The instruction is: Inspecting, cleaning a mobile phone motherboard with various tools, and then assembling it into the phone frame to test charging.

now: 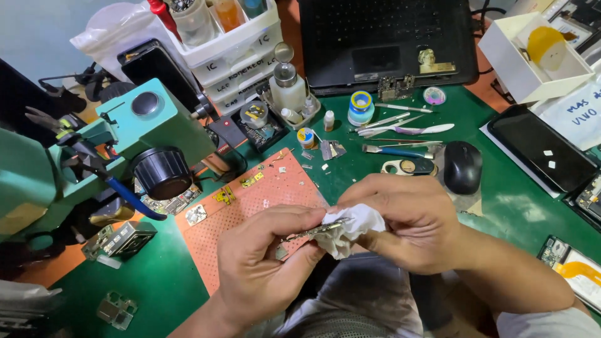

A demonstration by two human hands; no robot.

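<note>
Pinched between thumb and fingers of left hand (263, 260): small circuit board (307, 233), thin and metallic, held roughly level above lap, just in front of near edge of orange perforated mat (250, 200). Closed around white tissue wad (350, 228): right hand (413, 222), fingers curled tight, tissue pressed against right end of board. Head view only. Step in hand, by judgement: wiping or drying of board surface, mid-stroke. Exact contact face of board hidden by tissue; possibly upper side. Beyond hands on green bench mat (519, 206): black mouse (463, 166), tweezers and spudgers (400, 128), small bottles (288, 84), blue-capped jar (360, 107), closed laptop (385, 37). At left: green microscope body (150, 119) with black knob (163, 172); loose metal shields (122, 241) near it. At right: dark phone panel (538, 147), well apart from hands. Next move, by judgement: firm left pinch on board edges only, light tissue pressure along board length, no bending of thin board, no snagging of tissue fibres on small components.
</note>
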